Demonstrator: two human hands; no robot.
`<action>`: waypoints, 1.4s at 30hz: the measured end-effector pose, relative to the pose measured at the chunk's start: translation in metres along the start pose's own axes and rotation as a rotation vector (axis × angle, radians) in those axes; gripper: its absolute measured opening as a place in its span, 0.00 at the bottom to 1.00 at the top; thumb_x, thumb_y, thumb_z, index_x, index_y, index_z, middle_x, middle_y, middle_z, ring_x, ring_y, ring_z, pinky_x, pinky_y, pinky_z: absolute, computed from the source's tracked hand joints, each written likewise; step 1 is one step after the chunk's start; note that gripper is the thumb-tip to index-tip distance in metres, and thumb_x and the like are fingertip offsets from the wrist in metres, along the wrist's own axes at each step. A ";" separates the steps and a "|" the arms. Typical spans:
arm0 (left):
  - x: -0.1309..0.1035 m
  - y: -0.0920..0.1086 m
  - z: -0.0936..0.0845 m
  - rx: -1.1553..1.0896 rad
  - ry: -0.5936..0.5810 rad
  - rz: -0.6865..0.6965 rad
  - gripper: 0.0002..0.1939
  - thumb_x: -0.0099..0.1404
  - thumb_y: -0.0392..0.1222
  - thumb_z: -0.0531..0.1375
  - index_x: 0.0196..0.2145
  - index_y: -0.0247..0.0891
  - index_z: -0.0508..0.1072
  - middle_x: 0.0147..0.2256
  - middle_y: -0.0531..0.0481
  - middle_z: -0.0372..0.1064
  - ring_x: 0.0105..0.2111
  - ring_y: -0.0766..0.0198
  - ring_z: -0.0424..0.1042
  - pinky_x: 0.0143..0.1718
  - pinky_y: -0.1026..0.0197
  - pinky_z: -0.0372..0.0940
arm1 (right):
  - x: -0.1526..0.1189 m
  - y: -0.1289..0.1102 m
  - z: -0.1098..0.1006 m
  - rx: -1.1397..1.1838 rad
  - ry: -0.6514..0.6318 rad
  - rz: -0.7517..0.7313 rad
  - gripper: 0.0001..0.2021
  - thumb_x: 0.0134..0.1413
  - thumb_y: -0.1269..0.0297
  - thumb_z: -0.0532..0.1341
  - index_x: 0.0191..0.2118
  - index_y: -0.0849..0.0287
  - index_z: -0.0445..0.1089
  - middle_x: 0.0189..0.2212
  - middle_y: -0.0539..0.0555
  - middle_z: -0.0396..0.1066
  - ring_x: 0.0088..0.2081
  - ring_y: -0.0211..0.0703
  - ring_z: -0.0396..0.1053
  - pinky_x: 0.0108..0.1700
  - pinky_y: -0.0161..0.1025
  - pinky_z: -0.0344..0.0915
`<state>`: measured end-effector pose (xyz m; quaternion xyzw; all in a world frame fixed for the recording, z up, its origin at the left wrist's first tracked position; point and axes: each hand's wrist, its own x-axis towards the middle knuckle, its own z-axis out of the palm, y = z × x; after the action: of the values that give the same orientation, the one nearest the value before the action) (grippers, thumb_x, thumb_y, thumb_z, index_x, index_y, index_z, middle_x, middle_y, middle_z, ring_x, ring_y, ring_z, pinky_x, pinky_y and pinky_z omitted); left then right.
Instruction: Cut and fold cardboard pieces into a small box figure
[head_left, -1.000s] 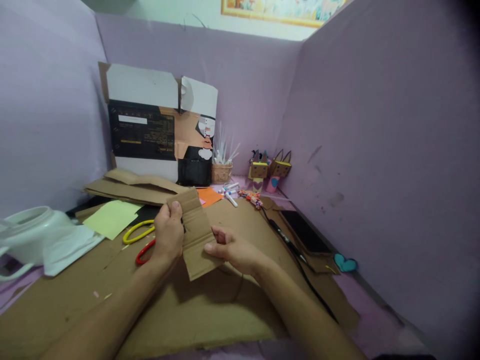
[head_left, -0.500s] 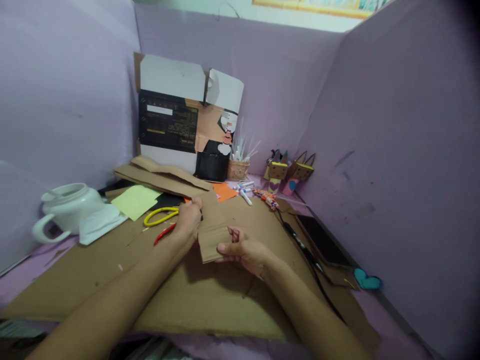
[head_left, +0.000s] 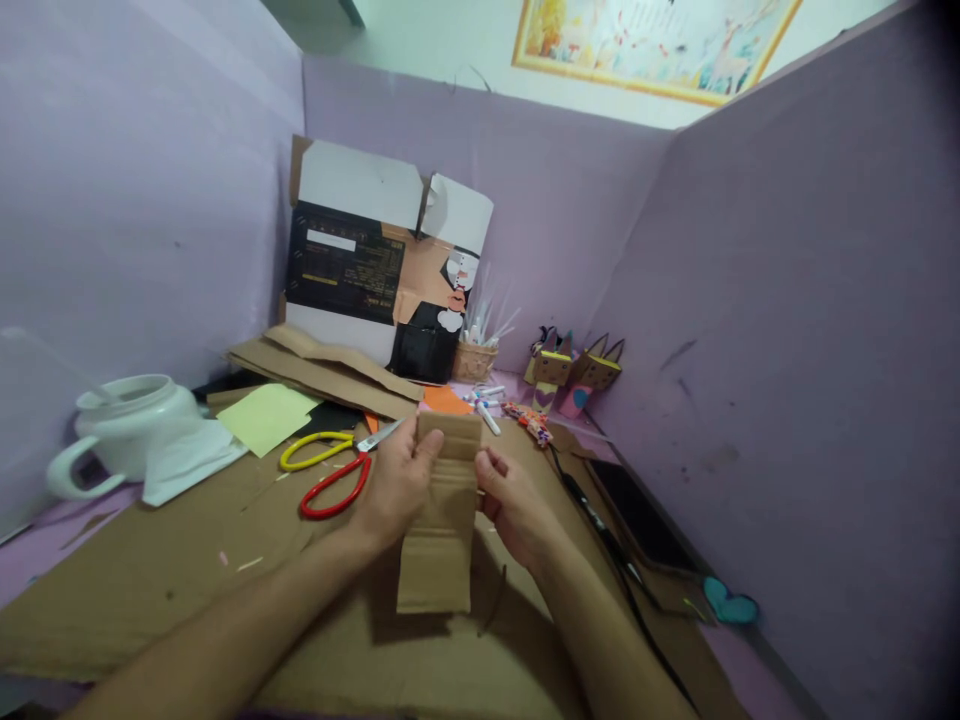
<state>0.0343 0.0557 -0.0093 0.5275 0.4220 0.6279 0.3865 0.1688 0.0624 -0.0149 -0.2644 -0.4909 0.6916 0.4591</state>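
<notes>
A creased strip of brown cardboard (head_left: 439,530) is held up between both hands, its lower end hanging over the big cardboard sheet. My left hand (head_left: 401,480) grips its upper left edge, thumb on the front face. On the opposite edge, my right hand (head_left: 517,505) pinches the strip between thumb and fingers. Several fold lines run across it. Scissors (head_left: 337,492) with one yellow and one red handle lie beside my left hand, partly open, blade tips hidden behind that hand.
The cardboard sheet (head_left: 300,620) covers the tabletop. A white pot (head_left: 124,425) and yellow paper (head_left: 266,415) are at left. Behind stand a flattened box (head_left: 352,260), a basket of sticks (head_left: 474,362) and cardboard animal figures (head_left: 553,370). A phone (head_left: 641,515) and a pen (head_left: 589,505) lie right.
The folded cardboard has opened out into a long strip. My left hand has come back to grip its edge, and my right hand has moved up along it. More of the scissors shows.
</notes>
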 end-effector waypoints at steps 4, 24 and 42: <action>-0.017 0.012 0.010 0.334 -0.173 0.114 0.10 0.61 0.44 0.51 0.36 0.36 0.67 0.33 0.46 0.70 0.34 0.57 0.69 0.35 0.59 0.62 | 0.001 0.000 -0.002 0.021 0.072 -0.119 0.15 0.45 0.54 0.63 0.36 0.61 0.72 0.32 0.54 0.75 0.36 0.45 0.71 0.38 0.39 0.66; -0.024 0.015 0.016 0.319 -0.360 -0.030 0.11 0.57 0.39 0.54 0.35 0.39 0.75 0.31 0.52 0.74 0.33 0.58 0.71 0.34 0.63 0.62 | 0.002 0.002 0.010 0.263 0.358 -0.189 0.16 0.34 0.52 0.68 0.27 0.59 0.73 0.24 0.51 0.76 0.25 0.44 0.72 0.33 0.40 0.69; -0.006 0.019 -0.004 0.327 -0.401 -0.035 0.09 0.52 0.38 0.57 0.29 0.41 0.78 0.29 0.51 0.74 0.32 0.56 0.70 0.31 0.63 0.63 | 0.004 -0.016 -0.015 0.177 0.150 0.082 0.13 0.50 0.61 0.62 0.43 0.55 0.67 0.33 0.51 0.76 0.29 0.39 0.74 0.21 0.30 0.72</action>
<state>0.0310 0.0431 0.0061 0.6894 0.4421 0.4274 0.3829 0.1856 0.0743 -0.0054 -0.2935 -0.3808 0.7290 0.4872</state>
